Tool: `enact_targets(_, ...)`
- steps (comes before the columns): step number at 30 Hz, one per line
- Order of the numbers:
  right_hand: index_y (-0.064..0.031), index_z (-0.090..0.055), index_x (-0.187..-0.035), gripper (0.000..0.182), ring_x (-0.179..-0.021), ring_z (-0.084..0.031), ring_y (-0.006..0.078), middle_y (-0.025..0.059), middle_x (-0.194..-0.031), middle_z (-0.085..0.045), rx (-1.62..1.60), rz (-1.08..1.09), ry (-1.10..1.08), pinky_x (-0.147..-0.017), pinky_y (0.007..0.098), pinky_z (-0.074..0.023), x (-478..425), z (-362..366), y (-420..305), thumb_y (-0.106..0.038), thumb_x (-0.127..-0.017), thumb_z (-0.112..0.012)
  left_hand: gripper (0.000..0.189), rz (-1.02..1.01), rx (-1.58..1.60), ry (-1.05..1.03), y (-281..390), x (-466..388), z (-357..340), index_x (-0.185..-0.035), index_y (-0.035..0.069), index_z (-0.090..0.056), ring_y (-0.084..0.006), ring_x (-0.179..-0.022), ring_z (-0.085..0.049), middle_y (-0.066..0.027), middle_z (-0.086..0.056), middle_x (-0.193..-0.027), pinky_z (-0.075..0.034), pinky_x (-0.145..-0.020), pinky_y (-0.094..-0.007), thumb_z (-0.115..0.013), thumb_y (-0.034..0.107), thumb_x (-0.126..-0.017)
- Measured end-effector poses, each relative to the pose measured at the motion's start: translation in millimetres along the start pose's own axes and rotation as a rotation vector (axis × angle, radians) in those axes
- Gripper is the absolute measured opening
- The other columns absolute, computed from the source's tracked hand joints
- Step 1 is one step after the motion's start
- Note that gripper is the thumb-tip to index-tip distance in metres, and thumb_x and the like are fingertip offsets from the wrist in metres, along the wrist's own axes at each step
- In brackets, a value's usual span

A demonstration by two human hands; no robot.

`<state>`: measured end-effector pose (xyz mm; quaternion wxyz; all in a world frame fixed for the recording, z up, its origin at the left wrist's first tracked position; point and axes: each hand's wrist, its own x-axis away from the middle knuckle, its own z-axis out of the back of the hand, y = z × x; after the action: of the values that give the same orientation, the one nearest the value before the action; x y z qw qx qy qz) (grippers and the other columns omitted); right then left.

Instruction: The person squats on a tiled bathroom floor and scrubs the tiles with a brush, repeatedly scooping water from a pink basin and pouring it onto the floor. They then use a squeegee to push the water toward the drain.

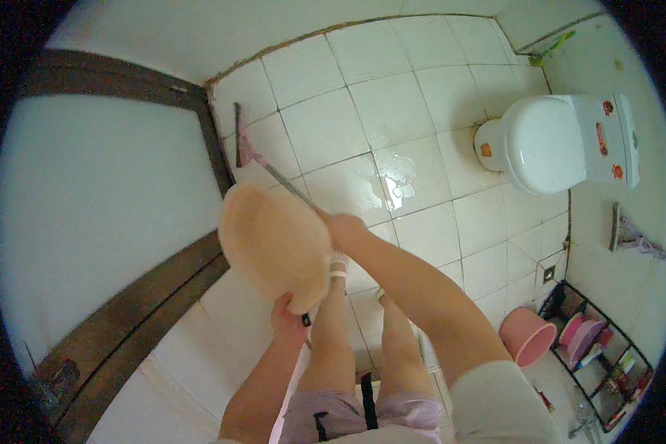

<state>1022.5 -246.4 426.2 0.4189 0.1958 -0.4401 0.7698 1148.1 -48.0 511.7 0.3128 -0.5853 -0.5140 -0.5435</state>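
My left hand (287,322) grips the lower edge of a rounded beige object (272,244), too blurred to name exactly; it hangs before my legs. A small black piece (306,319) shows beside that hand. My right hand (345,228) is closed around the grey pole of a floor squeegee (286,182), close to the beige object's right edge. The squeegee's pink head with its dark blade (241,139) is on the tiles near the door frame. Part of the pole is hidden at my right hand.
Water (398,191) lies on the white floor tiles (333,177). A lidded white toilet (549,144) stands at the right. Below it are a floor drain (549,274), a pink bucket (524,336) and a black rack (594,391) with basins. A brown-framed door (116,172) fills the left.
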Motion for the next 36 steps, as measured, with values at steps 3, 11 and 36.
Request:
enact_targets(3,-0.0204,-0.038,-0.133,0.047,-0.084,-0.063,0.0309,0.0159,-0.094,-0.064,0.109,-0.045,0.152,-0.068,0.0428,-0.0510,-74,54,17,-0.016,-0.087,-0.040,0.026,-0.132,-0.138,0.054,-10,19,-25,-0.106,0.006,-0.051,-0.0253,-0.102,-0.052,-0.0084,-0.055,-0.108,-0.042,-0.087,-0.0463,-0.047,0.021,-0.085)
enact_targets(11,-0.0326,-0.023,-0.138,0.068,-0.081,-0.061,0.0357,0.0233,-0.089,-0.061,-0.192,-0.339,0.198,-0.067,0.0436,-0.0481,55,27,212,0.002,-0.081,-0.037,0.021,-0.128,-0.120,0.157,-7,32,10,-0.100,0.013,-0.049,-0.0244,-0.114,-0.049,-0.0070,-0.053,-0.112,-0.035,-0.091,-0.0531,-0.046,0.026,-0.084)
enact_targets(36,-0.0293,-0.037,-0.134,0.052,-0.084,-0.064,0.0288,0.0138,-0.092,-0.064,0.442,-0.105,0.104,-0.071,0.0420,-0.0519,-99,154,-9,-0.010,-0.086,-0.041,0.027,-0.023,-0.024,0.221,28,27,115,-0.102,0.005,-0.053,-0.0264,-0.093,-0.057,-0.0107,-0.058,-0.102,-0.049,-0.072,-0.0399,-0.050,0.025,-0.084)
